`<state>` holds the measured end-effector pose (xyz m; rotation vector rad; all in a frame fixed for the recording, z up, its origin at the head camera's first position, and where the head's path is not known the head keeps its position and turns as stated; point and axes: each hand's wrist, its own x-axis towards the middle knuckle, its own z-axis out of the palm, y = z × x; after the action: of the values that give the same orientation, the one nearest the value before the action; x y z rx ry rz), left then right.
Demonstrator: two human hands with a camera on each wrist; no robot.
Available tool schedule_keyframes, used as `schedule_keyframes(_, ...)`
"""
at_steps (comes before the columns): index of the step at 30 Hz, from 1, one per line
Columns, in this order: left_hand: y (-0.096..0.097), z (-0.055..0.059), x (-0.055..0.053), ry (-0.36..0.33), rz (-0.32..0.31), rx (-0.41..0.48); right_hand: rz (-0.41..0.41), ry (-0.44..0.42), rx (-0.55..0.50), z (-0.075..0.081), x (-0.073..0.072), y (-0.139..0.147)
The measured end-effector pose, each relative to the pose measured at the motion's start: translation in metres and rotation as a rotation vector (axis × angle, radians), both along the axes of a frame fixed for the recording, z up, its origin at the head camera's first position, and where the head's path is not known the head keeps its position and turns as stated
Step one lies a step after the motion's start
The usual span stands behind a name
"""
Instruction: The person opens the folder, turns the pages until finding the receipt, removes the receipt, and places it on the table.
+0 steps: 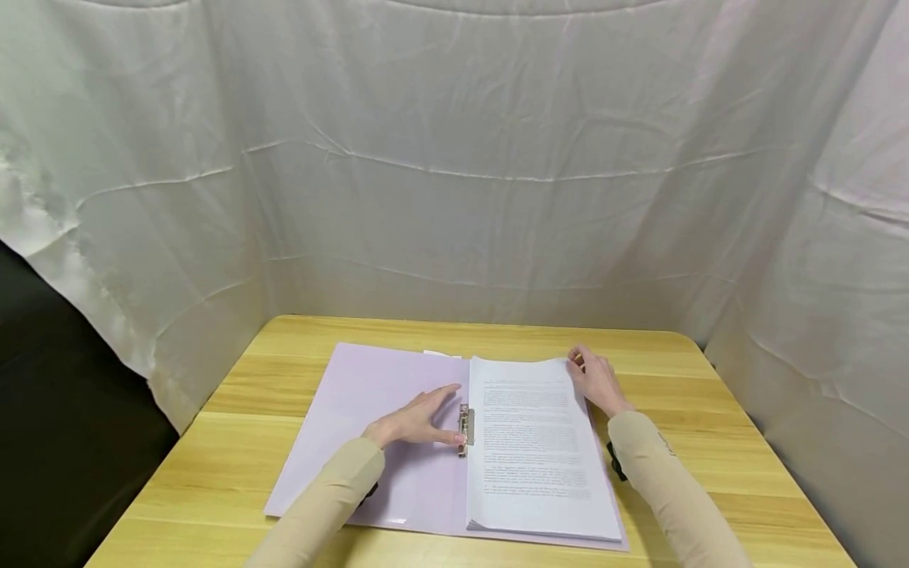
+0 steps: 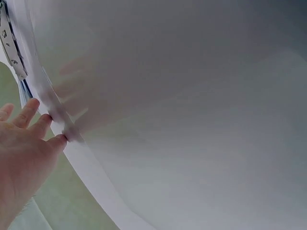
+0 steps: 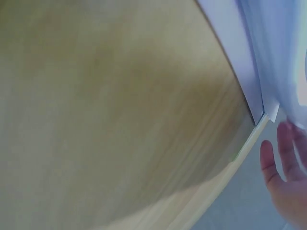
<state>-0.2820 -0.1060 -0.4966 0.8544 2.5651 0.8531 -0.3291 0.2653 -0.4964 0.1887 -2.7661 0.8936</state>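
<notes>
A lilac folder lies spread flat, a stack of printed paper on its right half. Along the fold stands a metal lever clip, also visible at the upper left of the left wrist view. My left hand reaches over the left cover with fingers and thumb extended, the thumb tip right at the clip's lower end. With my right hand I pinch the top right corner of the upper paper, which is slightly raised there. In the right wrist view the fingers meet the paper's edge.
The folder rests on a wooden table near its front edge. A small white edge of paper sticks out behind the folder's top. Pale curtains enclose the table at the back and sides, with a dark area at the left.
</notes>
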Motion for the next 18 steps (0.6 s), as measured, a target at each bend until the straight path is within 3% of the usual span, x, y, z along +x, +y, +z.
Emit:
schedule_keyframes(8,-0.002,0.002,0.001,-0.011,0.001,0.023,-0.046,-0.043,-0.081,0.001,0.004,-0.003)
schedule_keyframes(12,-0.002,0.003,0.003,-0.007,0.008,0.027,0.004,-0.081,-0.16,0.003,0.007,-0.004)
schedule_keyframes(18,-0.003,0.005,0.003,0.001,0.026,0.033,0.149,-0.199,-0.25,0.01,0.012,-0.002)
